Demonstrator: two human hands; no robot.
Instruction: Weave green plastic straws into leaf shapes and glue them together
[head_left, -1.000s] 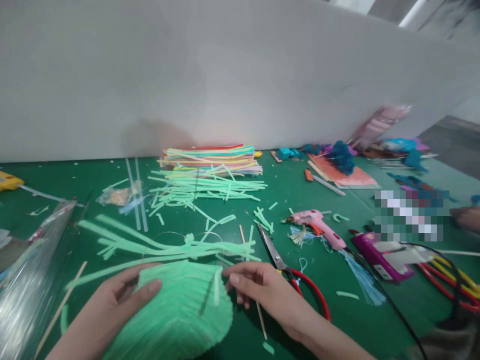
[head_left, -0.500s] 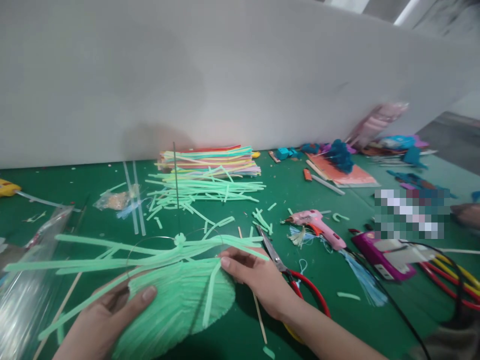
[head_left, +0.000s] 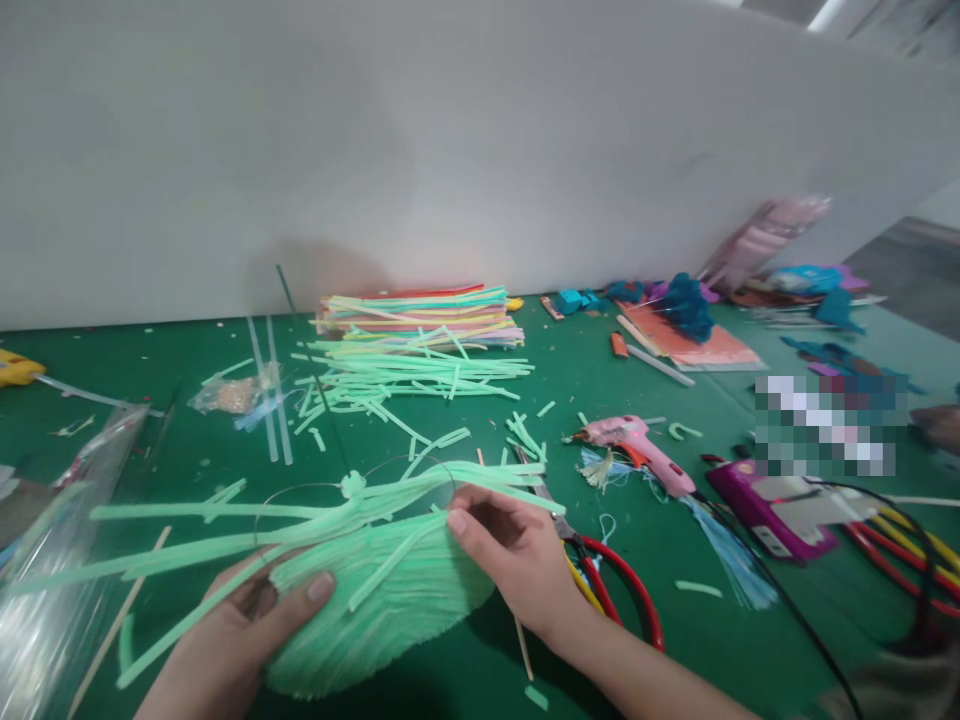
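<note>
Our left hand [head_left: 247,625] at 7 o'clock grips the green straw fan [head_left: 382,590], thumb on top; our right hand [head_left: 517,555] pinches its upper right edge. Red scissors [head_left: 600,580] at 4 o'clock, straw pile [head_left: 409,345] at 12.

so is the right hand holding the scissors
No, the right hand pinches the edge of the green fan, while the scissors lie on the table beside it.
</note>
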